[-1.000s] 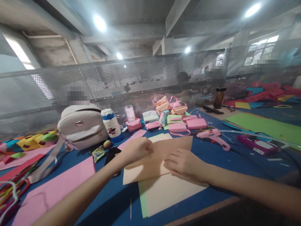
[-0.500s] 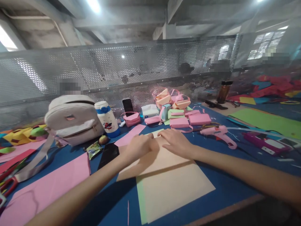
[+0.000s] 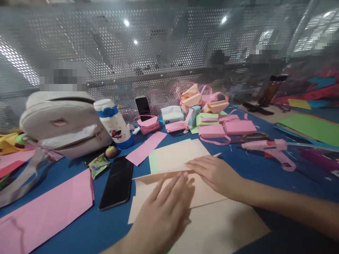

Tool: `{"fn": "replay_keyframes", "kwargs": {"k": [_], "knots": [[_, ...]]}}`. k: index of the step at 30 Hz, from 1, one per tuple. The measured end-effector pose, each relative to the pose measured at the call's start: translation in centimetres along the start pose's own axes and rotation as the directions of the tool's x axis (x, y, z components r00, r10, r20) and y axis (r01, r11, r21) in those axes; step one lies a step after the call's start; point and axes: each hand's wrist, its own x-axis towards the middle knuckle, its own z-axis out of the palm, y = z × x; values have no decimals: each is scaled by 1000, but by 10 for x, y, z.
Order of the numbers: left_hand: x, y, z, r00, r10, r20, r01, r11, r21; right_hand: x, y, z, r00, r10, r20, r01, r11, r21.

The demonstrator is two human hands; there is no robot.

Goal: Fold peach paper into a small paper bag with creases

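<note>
My left hand (image 3: 164, 208) lies with its fingers stretched out on a folded peach paper sheet (image 3: 203, 194). My right hand (image 3: 219, 174) rests flat along the same sheet's far fold, fingers extended, its tips a little beyond my left fingertips. The fold's left end (image 3: 144, 178) stands slightly raised. Beneath it is a stack of peach sheets (image 3: 180, 153), with a light green sheet (image 3: 153, 162) peeking out at the left. Left of the stack lies a black phone (image 3: 116, 183), and a pink paper strip (image 3: 145, 148) touches the phone's far end.
Pink paper (image 3: 53, 208) and a pale backpack (image 3: 66, 123) are on the left. A bottle (image 3: 113, 123), a snack packet (image 3: 98, 165) and an upright phone (image 3: 143, 107) stand or lie behind. Small paper bags (image 3: 212, 130) sit at the back, a pink glue gun (image 3: 275, 148) at right.
Both hands have come nearer along the peach sheet; its far edge is now folded toward me. My left hand has flattened from a curled pose. The view has tilted down, showing the whole phone.
</note>
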Motion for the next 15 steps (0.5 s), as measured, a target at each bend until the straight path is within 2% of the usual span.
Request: {"fn": "replay_keyframes", "kwargs": {"k": [3, 6, 9, 12, 15], "knots": [[-3, 2, 1, 992, 116, -48, -115, 993, 33, -1, 8, -1, 1000, -6, -2, 6, 998, -57], [-3, -4, 7, 992, 101, -79, -103, 995, -18, -1, 17, -8, 1000, 11, 7, -10, 995, -97], [-2, -16, 11, 979, 98, -178, -121, 985, -127, -1, 20, -23, 996, 57, 63, -50, 993, -106], [1, -33, 6, 961, 205, -188, -251, 930, -269, 2, 16, -45, 972, 113, 207, -123, 992, 36], [1, -46, 1, 958, 270, -101, -287, 864, -413, 6, 12, -63, 948, 120, 296, -225, 908, 353]]}}
